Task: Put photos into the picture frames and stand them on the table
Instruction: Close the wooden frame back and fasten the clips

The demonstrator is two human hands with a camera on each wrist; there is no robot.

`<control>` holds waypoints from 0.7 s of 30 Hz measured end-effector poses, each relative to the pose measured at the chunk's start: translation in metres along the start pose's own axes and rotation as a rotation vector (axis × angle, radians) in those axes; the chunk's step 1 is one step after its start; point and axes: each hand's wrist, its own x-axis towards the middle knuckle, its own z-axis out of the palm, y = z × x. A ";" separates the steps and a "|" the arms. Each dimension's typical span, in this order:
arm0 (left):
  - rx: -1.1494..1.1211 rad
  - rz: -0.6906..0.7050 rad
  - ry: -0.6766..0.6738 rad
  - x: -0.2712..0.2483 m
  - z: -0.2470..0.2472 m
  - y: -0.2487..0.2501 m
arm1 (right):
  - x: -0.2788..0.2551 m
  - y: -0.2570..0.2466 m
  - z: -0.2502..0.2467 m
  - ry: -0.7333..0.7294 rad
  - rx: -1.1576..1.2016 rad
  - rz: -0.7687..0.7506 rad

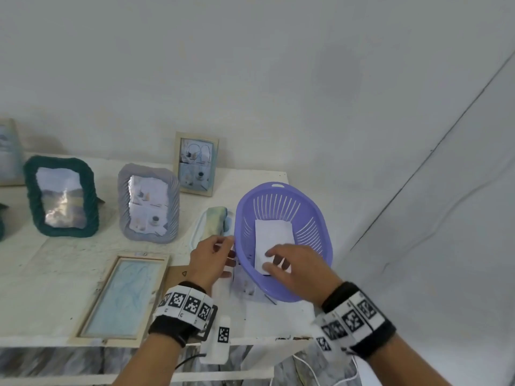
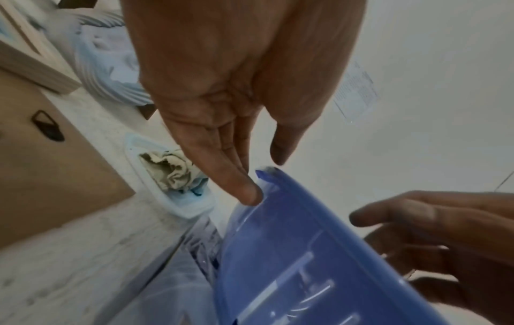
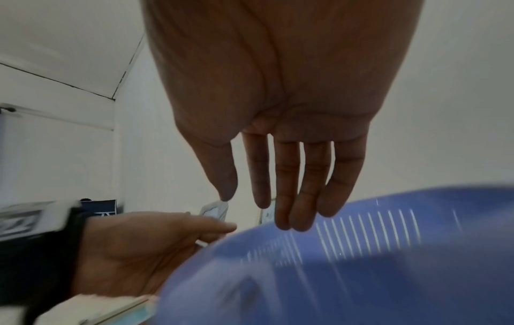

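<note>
A purple slotted basket (image 1: 315, 215) sits tilted at the table's right end, holding a white stack of photos (image 1: 273, 235) face down. My left hand (image 1: 228, 252) is at the basket's left rim with its fingers straight; one fingertip (image 2: 250, 193) touches the rim of the basket (image 2: 306, 252) while the thumb stays just off it. My right hand (image 1: 270, 260) hovers inside the basket (image 3: 361, 263) with straight fingers (image 3: 283, 198) over the near end of the photos. A wooden frame (image 1: 122, 298) lies flat at the front left, beside its brown backing board (image 1: 178, 274).
Standing with pictures in them are a green frame (image 1: 61, 196), a grey ribbed frame (image 1: 149, 203) and a small wooden frame (image 1: 196, 162) by the wall. A crumpled cloth (image 1: 216, 221) lies on a white tray left of the basket. Another frame (image 1: 8, 151) shows at the left edge.
</note>
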 end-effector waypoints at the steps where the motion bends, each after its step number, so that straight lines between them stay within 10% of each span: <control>1: -0.024 0.002 -0.025 -0.001 0.000 0.001 | 0.010 0.002 -0.010 -0.009 -0.018 0.018; 8: -0.099 0.032 -0.065 0.001 0.001 0.003 | 0.090 0.012 -0.058 -0.167 -0.247 0.185; 21: -0.036 0.085 -0.063 0.001 0.000 0.003 | 0.163 0.056 0.015 -0.364 -0.548 0.294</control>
